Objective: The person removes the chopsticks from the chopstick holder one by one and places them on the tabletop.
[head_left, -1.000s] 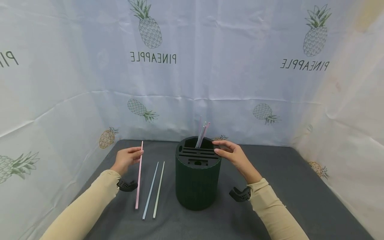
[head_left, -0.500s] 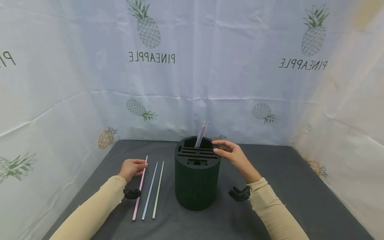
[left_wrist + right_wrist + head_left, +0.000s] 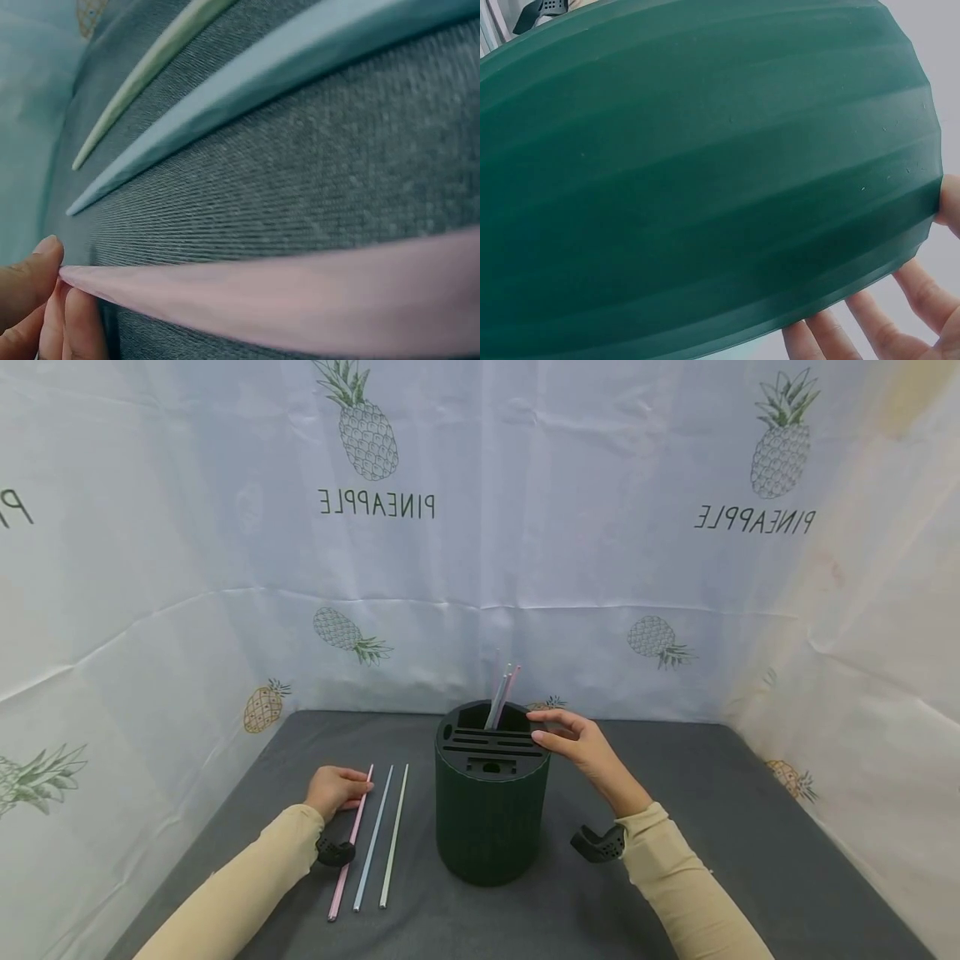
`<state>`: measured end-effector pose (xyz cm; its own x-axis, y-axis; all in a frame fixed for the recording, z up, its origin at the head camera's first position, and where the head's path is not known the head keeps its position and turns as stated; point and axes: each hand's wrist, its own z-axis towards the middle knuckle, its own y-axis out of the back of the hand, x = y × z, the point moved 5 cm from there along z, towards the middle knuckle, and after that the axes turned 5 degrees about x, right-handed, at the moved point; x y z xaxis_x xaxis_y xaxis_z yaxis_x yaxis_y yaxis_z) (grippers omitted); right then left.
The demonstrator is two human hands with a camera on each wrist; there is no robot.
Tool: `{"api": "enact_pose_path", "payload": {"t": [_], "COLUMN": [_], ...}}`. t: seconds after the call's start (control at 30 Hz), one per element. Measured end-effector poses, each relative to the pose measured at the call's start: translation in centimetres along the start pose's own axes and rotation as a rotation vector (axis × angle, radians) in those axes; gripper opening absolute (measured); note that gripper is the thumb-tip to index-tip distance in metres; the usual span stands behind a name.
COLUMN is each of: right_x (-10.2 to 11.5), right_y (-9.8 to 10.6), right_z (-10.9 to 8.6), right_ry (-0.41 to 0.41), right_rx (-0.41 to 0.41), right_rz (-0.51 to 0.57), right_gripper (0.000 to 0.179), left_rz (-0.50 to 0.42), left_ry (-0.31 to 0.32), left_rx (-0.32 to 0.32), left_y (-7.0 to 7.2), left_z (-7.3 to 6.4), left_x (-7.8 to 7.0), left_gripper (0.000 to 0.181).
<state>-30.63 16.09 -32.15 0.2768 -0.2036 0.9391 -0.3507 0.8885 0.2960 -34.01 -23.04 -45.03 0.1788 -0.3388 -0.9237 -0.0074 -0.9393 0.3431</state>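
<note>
Beside the pink chopstick's [image 3: 338, 893] far, thin end is my left hand [image 3: 337, 789]; in the left wrist view its thumb and fingertips pinch that tip. The stick lies along the dark cloth. A blue chopstick [image 3: 373, 837] and a pale green chopstick [image 3: 395, 836] lie to its right, nearly parallel. The dark green cylindrical holder [image 3: 489, 827] stands upright at the centre, several chopsticks [image 3: 498, 697] leaning in its rear compartment. My right hand [image 3: 573, 739] rests on the holder's upper right rim, its fingers spread along the ribbed wall in the right wrist view.
A dark grey cloth [image 3: 660, 860] covers the table. White curtains [image 3: 525, 527] with pineapple prints enclose the back and both sides. Slots and a small recess mark the holder's top. Each wrist carries a black band [image 3: 600, 843].
My left hand has come down toward me and slightly right with the pink chopstick, which now lies beside the blue one. My right hand has stayed at the holder's rim.
</note>
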Motion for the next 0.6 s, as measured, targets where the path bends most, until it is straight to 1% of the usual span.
{"api": "enact_pose_path", "payload": {"t": [0.2, 0.43, 0.6], "right_x": [0.0, 0.0, 0.0], "right_y": [0.0, 0.0, 0.0], "right_z": [0.0, 0.1, 0.1], "right_ry": [-0.002, -0.003, 0.000], "right_rx": [-0.001, -0.004, 0.004], "right_rz": [-0.006, 0.000, -0.002], "right_gripper": [0.043, 0.044, 0.043], "left_rz": [0.038, 0.074, 0.093], "left_ry": [0.003, 0.013, -0.009], "left_rx": [-0.009, -0.024, -0.021], "left_y": [-0.1, 0.0, -0.1], "left_z": [0.2, 0.8, 1.1], "left_x": [0.2, 0.6, 0.7], "left_gripper": [0.028, 0.028, 0.028]}}
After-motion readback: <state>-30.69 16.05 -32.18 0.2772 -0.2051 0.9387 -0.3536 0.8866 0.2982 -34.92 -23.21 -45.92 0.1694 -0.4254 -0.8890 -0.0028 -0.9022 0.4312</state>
